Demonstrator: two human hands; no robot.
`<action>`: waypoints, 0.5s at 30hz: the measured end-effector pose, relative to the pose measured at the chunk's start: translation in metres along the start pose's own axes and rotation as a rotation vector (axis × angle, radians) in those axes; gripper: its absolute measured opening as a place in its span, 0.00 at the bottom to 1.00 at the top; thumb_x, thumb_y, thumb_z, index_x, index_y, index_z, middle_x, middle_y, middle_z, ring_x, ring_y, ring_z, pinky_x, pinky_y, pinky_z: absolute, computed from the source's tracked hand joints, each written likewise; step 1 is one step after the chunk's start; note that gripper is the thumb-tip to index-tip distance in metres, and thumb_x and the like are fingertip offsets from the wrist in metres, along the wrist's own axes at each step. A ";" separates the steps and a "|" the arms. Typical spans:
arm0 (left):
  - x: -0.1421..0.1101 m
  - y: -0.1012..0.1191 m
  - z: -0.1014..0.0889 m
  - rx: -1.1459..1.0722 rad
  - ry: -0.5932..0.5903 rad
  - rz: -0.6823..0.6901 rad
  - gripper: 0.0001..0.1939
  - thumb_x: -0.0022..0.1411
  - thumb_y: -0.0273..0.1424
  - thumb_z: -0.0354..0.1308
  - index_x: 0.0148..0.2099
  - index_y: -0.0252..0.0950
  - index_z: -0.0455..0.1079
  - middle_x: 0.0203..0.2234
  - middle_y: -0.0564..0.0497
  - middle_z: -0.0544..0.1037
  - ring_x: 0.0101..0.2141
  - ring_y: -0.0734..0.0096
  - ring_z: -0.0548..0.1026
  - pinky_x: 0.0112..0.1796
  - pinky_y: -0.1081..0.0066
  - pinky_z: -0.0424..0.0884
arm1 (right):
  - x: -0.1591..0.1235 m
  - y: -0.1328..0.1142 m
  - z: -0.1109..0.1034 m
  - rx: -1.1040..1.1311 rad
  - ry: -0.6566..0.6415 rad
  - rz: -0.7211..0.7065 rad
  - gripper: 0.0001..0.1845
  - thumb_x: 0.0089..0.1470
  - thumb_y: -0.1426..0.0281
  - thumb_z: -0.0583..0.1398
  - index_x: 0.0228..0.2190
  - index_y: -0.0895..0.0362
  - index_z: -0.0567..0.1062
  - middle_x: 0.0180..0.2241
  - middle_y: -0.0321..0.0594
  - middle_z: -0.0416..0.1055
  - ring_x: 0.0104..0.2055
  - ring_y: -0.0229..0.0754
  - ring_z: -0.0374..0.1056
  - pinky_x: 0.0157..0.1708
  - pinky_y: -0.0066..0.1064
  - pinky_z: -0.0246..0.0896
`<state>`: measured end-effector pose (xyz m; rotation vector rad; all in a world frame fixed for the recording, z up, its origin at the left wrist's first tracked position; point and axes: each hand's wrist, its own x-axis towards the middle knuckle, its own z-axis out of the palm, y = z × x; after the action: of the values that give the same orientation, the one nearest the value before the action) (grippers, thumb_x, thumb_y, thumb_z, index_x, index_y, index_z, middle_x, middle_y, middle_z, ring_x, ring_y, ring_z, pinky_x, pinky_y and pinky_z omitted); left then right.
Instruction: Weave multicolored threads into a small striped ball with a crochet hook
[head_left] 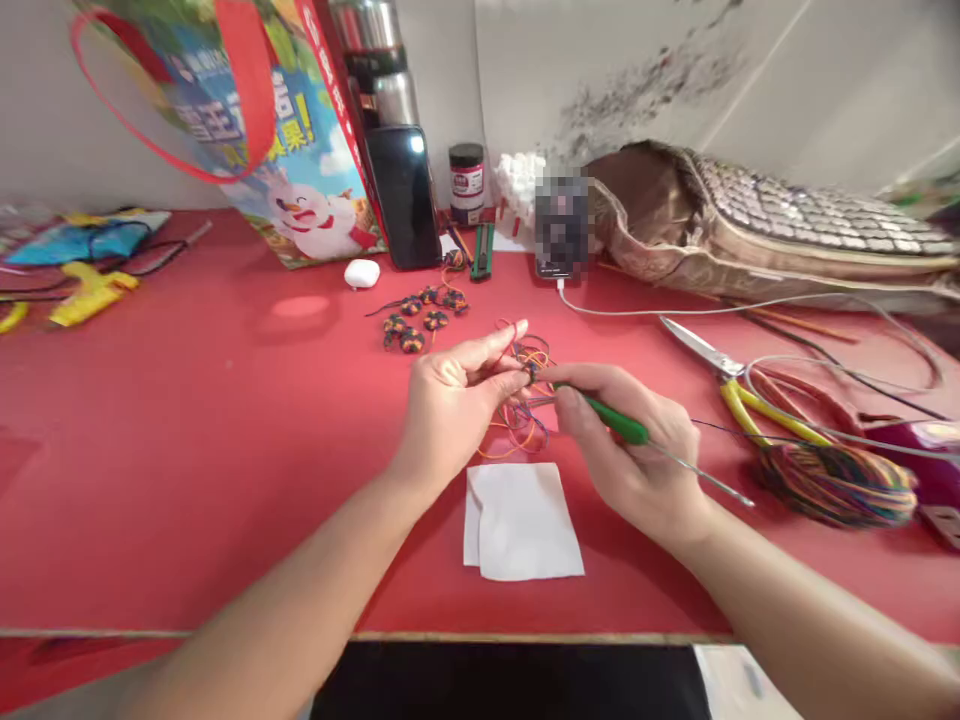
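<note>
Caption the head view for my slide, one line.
Left hand pinches multicoloured yarn while the right hand holds a green-handled tool close by, over a red table.

- Left side: a broad free strip of bench (187, 450) permits low passage beside the left hand (454, 395).
- Rear left: knotted beads (412, 342) and a white case (362, 273) obstruct low travel; the upright bag (307, 190) and dark phone (405, 195) block behind.
- Centre: loose threads (517, 440) beneath both hands present a snag point.
- Front: the flat tissue (529, 520) permits passage above it.
- Right side: the green-handled hook (619, 418) projects from the right hand (645, 455); scissors (739, 380), yarn bundle (836, 485) and white cable (660, 308) obstruct beyond. Cable height cannot be judged reliably.
</note>
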<state>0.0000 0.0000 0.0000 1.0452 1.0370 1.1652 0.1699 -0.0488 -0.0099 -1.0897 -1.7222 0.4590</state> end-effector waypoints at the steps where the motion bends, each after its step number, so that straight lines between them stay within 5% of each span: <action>1: 0.001 0.000 0.000 -0.008 0.004 0.004 0.27 0.50 0.22 0.80 0.53 0.42 0.88 0.27 0.56 0.86 0.27 0.78 0.80 0.36 0.75 0.82 | -0.001 0.002 -0.001 0.004 -0.001 0.020 0.09 0.72 0.75 0.61 0.47 0.58 0.82 0.36 0.38 0.86 0.33 0.34 0.80 0.37 0.24 0.75; 15: 0.003 0.003 -0.006 -0.041 -0.010 0.029 0.27 0.46 0.24 0.82 0.50 0.46 0.89 0.28 0.55 0.86 0.29 0.76 0.77 0.37 0.72 0.82 | 0.004 0.013 -0.001 0.366 0.003 0.188 0.08 0.73 0.70 0.63 0.46 0.53 0.84 0.25 0.31 0.74 0.22 0.34 0.68 0.24 0.28 0.66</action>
<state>-0.0058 0.0042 0.0013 1.0358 0.9895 1.1985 0.1765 -0.0388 -0.0164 -0.9843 -1.4639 0.8544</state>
